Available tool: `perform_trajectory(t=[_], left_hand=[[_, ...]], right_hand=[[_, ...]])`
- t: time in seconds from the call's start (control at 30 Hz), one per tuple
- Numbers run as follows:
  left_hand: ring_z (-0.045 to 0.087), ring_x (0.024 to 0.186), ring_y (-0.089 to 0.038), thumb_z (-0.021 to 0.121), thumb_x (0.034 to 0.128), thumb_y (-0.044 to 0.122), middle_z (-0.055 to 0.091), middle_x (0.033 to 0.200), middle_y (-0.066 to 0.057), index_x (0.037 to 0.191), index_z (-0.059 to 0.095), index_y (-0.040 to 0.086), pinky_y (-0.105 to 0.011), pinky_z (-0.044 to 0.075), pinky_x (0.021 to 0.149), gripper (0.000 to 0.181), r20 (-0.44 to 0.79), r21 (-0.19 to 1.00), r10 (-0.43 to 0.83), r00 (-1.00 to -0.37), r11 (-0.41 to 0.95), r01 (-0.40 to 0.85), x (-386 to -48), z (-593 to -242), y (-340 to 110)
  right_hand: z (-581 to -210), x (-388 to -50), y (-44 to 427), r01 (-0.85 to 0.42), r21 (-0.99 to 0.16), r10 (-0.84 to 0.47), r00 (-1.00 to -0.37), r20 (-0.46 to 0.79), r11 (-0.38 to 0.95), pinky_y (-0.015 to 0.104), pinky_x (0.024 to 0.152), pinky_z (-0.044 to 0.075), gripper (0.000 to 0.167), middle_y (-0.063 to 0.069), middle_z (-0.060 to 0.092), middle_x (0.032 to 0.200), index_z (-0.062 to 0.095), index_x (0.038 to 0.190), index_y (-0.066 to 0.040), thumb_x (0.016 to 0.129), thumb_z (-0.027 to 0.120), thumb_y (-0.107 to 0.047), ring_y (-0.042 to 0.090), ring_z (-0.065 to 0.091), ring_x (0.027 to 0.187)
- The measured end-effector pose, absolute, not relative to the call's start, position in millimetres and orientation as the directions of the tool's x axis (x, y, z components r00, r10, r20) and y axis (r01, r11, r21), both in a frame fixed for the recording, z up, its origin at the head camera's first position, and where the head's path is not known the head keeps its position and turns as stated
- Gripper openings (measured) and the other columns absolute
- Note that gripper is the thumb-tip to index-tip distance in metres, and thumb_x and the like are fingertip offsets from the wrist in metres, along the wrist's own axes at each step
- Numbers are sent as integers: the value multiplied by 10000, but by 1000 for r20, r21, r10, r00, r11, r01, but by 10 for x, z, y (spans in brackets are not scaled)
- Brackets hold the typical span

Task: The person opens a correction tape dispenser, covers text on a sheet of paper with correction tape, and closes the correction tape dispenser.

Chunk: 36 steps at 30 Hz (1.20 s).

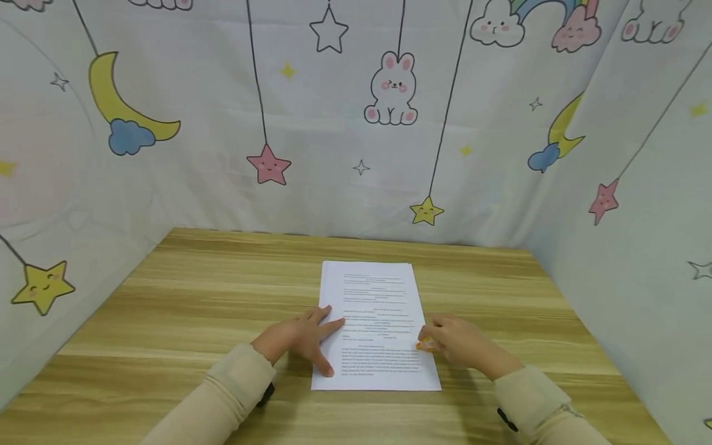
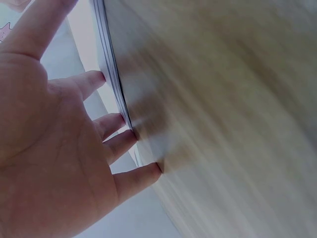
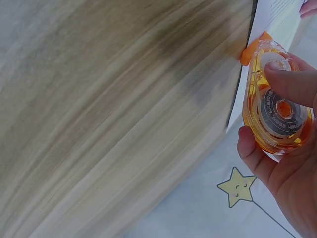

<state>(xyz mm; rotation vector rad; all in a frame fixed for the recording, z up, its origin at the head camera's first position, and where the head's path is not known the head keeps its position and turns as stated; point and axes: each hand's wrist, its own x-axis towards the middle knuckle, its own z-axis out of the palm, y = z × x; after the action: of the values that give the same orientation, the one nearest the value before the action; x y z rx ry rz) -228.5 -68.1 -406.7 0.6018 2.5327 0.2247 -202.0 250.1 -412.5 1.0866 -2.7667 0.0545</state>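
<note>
A stack of printed sheets (image 1: pixel 372 296) lies on the wooden table in the head view. My left hand (image 1: pixel 300 337) rests with spread fingers on its left side; in the left wrist view some fingertips (image 2: pixel 151 173) reach the table beside the stack's edge. My right hand (image 1: pixel 461 346) grips an orange see-through correction tape (image 3: pixel 285 111) at the right side of the page. The thumb (image 3: pixel 290 82) presses on its flat face, and the round reel shows inside. Its orange tip (image 3: pixel 253 48) is at the paper's right edge; whether it touches the paper I cannot tell.
The wooden tabletop (image 1: pixel 194 296) stretches out on both sides of the paper. White cloth (image 1: pixel 334 204) printed with stars, moons and rabbits hangs behind the table and along both sides. Dark bands or straps show under both sleeves (image 1: pixel 241 374).
</note>
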Motion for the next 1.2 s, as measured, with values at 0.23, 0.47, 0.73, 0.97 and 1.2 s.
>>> perform_trajectory(t=[0.23, 0.47, 0.73, 0.97, 1.2], left_hand=[[124, 1413, -318, 753, 673, 516, 96, 1549, -94, 1460, 256, 261, -549, 225, 1080, 965, -441, 279, 462, -770, 886, 371, -2279, -4083, -671], [135, 1408, -321, 758, 666, 515, 106, 1546, -101, 1458, 262, 259, -551, 228, 1078, 969, -438, 283, 466, -768, 883, 375, -2261, -4120, -674], [135, 1408, -318, 754, 676, 502, 105, 1544, -115, 1462, 255, 244, -531, 227, 1088, 966, -433, 268, 465, -772, 884, 382, -2269, -4082, -673], [133, 1410, -314, 756, 677, 503, 101, 1545, -112, 1463, 251, 246, -527, 230, 1090, 969, -438, 263, 459, -773, 888, 378, -2276, -4078, -677], [130, 1413, -311, 758, 673, 504, 103, 1548, -95, 1459, 259, 261, -544, 236, 1081, 962, -445, 263, 448, -776, 893, 365, -2276, -4074, -655]], right_hand=[[-4106, -2046, 2579, -678, -36, -661, -726, 190, 734, 161, 540, 315, 245, -83, 444, 738, 637, 942, -213, 802, 636, -12, 37, 350, 635], [-4015, -2019, 2588, -597, -76, -580, -797, 169, 799, 160, 465, 259, 251, -115, 414, 725, 633, 971, -270, 816, 640, -73, 8, 326, 592], [-4043, -2040, 2442, -652, -76, -631, -752, 189, 754, 162, 543, 343, 292, -93, 541, 827, 641, 983, -248, 781, 660, -38, 24, 413, 651], [-4048, -2062, 2230, -689, -41, -676, -719, 161, 723, 145, 535, 318, 273, -96, 457, 741, 642, 1019, -248, 799, 676, -89, 21, 347, 611], [-4101, -2069, 1913, -715, -23, -702, -692, 170, 699, 133, 518, 314, 266, -93, 457, 744, 635, 1048, -263, 814, 676, -145, 32, 353, 606]])
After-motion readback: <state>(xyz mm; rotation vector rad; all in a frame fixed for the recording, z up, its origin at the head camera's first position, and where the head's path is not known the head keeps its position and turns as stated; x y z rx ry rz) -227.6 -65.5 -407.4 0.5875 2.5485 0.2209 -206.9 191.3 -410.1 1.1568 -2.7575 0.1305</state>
